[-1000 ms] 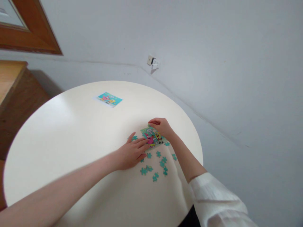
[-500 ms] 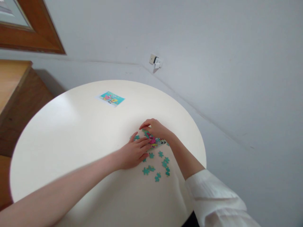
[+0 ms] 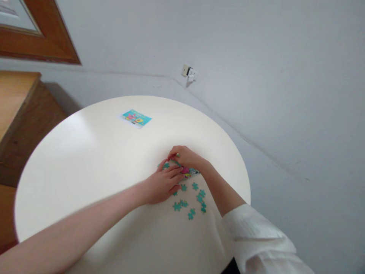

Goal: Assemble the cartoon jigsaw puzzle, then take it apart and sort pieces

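A partly assembled cartoon jigsaw (image 3: 190, 172) lies on the round cream table (image 3: 85, 160), mostly covered by both hands. My left hand (image 3: 163, 183) lies flat with its fingers stretched out across the jigsaw's left side. My right hand (image 3: 186, 156) arches over the jigsaw's far edge, its fingertips pinched on a small teal puzzle piece (image 3: 177, 155) pressed down at the far left corner. Several loose teal pieces (image 3: 196, 198) are scattered just in front of the jigsaw, between my forearms.
A small printed picture of the same cartoon (image 3: 136, 117) lies at the table's far side. A wooden cabinet (image 3: 19, 114) stands to the left. A wall socket (image 3: 188, 72) sits on the grey wall behind. The table's right edge is close to my right elbow.
My right hand has moved left along the jigsaw's far edge and lowered over it, hiding most of the picture. My left hand has stayed flat in place.
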{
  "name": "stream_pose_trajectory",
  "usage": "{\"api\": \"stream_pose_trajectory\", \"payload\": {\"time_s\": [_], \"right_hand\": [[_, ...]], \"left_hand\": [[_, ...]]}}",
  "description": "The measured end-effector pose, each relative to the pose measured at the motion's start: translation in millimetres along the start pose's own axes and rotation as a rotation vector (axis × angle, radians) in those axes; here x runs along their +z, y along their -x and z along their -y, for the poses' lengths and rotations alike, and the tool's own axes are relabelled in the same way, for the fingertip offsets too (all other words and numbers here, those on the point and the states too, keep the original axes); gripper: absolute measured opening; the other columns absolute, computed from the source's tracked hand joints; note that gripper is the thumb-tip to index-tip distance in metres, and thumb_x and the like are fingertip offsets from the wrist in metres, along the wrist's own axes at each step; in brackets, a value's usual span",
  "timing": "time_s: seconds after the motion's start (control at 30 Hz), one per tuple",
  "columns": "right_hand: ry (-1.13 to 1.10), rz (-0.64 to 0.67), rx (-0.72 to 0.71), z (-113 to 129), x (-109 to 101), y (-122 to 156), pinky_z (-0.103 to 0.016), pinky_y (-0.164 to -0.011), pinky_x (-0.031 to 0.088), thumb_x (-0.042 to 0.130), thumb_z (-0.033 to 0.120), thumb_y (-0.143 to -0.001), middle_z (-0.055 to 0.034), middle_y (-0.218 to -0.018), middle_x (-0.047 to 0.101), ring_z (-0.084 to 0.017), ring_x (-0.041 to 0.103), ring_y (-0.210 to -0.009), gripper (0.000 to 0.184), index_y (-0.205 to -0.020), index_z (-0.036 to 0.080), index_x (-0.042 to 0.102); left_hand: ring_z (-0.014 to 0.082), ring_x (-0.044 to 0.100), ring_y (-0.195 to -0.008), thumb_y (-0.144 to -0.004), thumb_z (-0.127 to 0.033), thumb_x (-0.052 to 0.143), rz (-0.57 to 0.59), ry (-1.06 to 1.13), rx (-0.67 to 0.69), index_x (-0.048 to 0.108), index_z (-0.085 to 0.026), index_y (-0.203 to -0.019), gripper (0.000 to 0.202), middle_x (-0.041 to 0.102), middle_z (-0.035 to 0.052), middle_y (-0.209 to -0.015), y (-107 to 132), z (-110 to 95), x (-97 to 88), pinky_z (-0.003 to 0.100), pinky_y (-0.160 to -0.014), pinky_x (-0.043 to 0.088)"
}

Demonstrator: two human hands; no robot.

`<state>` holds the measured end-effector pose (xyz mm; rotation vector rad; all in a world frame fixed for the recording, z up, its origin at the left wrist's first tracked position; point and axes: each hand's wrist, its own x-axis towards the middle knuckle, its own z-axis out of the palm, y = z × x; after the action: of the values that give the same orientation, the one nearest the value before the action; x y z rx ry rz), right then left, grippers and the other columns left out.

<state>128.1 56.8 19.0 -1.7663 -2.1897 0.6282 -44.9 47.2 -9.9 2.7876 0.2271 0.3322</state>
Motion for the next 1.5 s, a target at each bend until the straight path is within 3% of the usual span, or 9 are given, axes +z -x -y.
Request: {"api": "stream_pose_trajectory", "payload": {"time_s": [0.2,0.47,1.0,1.5], "right_hand": [[-0.009,-0.22,0.047,0.3,5.6,9.8,-0.038,-0.093,0.037,0.06,0.006,-0.073,-0.0031,-0.095,0.066,-0.018,0.057,-0.096,0.026,-0.092,0.021,0.07],[-0.102,-0.387,0.087,-17.2,15.0,28.2,-0.033,-0.087,0.043,0.059,0.008,-0.077,-0.0044,-0.09,0.066,-0.017,0.059,-0.09,0.019,-0.087,0.019,0.07],[0.046,-0.26,0.115,-2.3,14.5,17.9,-0.037,-0.09,0.039,0.064,0.014,-0.077,-0.0045,-0.094,0.065,-0.017,0.057,-0.093,0.015,-0.087,0.021,0.072],[0.046,-0.199,0.158,2.5,11.4,19.2,-0.038,-0.093,0.037,0.063,0.012,-0.075,-0.0078,-0.104,0.063,-0.019,0.057,-0.097,0.024,-0.098,0.018,0.07]], "left_hand": [[0.0212,0.039,-0.13,-0.093,-0.028,0.036,-0.014,-0.013,-0.006,0.05,-0.018,-0.124,0.035,0.053,0.008,-0.133,-0.4,-1.0,-0.2,0.046,-0.113,0.002],[0.0212,0.04,-0.129,-0.093,-0.027,0.036,-0.003,-0.014,0.001,0.047,-0.018,-0.127,0.036,0.053,0.0081,-0.133,0.3,-0.9,-1.1,0.046,-0.113,0.002],[0.0215,0.038,-0.13,-0.092,-0.027,0.039,-0.036,-0.006,0.005,0.05,-0.018,-0.124,0.035,0.053,0.0083,-0.133,0.5,-2.5,-2.2,0.045,-0.114,0.002],[0.0212,0.038,-0.13,-0.091,-0.025,0.039,-0.043,0.002,0.007,0.051,-0.019,-0.123,0.034,0.052,0.0078,-0.134,1.2,-1.2,-0.2,0.046,-0.113,0.003]]}}
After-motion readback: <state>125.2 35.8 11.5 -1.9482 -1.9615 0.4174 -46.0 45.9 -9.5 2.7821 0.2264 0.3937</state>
